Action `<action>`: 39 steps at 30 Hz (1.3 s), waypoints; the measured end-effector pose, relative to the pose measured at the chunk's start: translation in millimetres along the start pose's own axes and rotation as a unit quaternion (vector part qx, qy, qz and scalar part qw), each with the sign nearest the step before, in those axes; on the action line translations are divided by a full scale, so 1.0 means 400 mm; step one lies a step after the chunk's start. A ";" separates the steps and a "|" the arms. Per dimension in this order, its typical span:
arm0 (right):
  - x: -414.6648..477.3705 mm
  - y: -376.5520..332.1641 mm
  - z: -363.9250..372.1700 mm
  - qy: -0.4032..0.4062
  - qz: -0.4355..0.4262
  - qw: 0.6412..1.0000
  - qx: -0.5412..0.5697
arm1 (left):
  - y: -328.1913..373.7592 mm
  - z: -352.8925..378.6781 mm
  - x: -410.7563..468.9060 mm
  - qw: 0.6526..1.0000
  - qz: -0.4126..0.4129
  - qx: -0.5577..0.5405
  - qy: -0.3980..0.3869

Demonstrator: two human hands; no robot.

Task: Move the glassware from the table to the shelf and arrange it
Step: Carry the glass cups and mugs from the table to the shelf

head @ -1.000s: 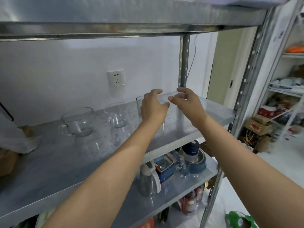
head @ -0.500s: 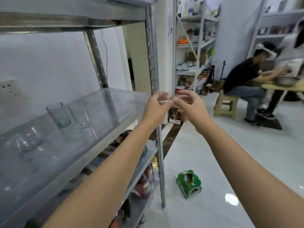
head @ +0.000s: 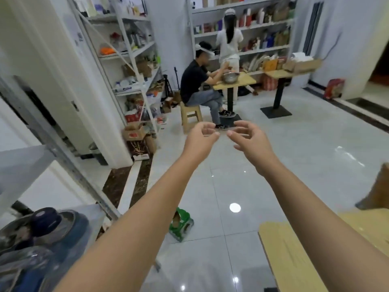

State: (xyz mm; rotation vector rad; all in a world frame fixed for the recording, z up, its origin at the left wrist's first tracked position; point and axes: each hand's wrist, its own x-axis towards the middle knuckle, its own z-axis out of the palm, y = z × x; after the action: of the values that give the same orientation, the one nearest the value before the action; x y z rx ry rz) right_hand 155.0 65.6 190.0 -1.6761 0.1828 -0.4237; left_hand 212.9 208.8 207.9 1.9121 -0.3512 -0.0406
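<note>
Here, both bare forearms reach forward over the glossy white tiled floor (head: 294, 157). The left hand (head: 200, 137) and the right hand (head: 251, 139) sit side by side, close but apart. The left fingers (head: 207, 125) are loosely curled with the thumb pointing toward the other hand, and they hold nothing. The right fingers (head: 242, 124) are half bent and spread, and they also hold nothing. Where the glassware is cannot be told from this view.

The grey metal shelf (head: 19, 165) lies well to the left of the fingers and lower in the view. A dark blue lidded container (head: 45, 221) sits on the tier beneath it. Below and to the right of the right fingers is a corner of the pale wooden worktop (head: 294, 249). A small green plastic object (head: 181, 225) lies on the floor beneath the left forearm. Beyond the fingers, a person in a black shirt (head: 195, 85) sits on a light wooden stool (head: 190, 114).
</note>
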 end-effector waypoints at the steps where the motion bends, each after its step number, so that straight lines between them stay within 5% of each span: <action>1: -0.003 0.022 -0.059 0.018 0.008 1.000 -0.004 | 0.009 0.062 0.002 1.000 0.005 -0.004 -0.017; 20: -0.330 0.372 -0.778 0.312 0.162 0.935 -0.052 | 0.015 0.899 -0.162 0.931 0.007 -0.060 -0.360; 39: -0.704 0.774 -0.863 0.440 0.372 0.801 -0.163 | -0.328 1.281 -0.473 0.801 -0.070 0.089 -0.588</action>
State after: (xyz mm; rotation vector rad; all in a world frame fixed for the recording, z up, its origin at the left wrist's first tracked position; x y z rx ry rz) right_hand -195.9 -198.8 -128.0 -1.4540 1.6271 -0.5498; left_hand -39.1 -166.2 -126.4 1.8715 -1.0548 -1.3800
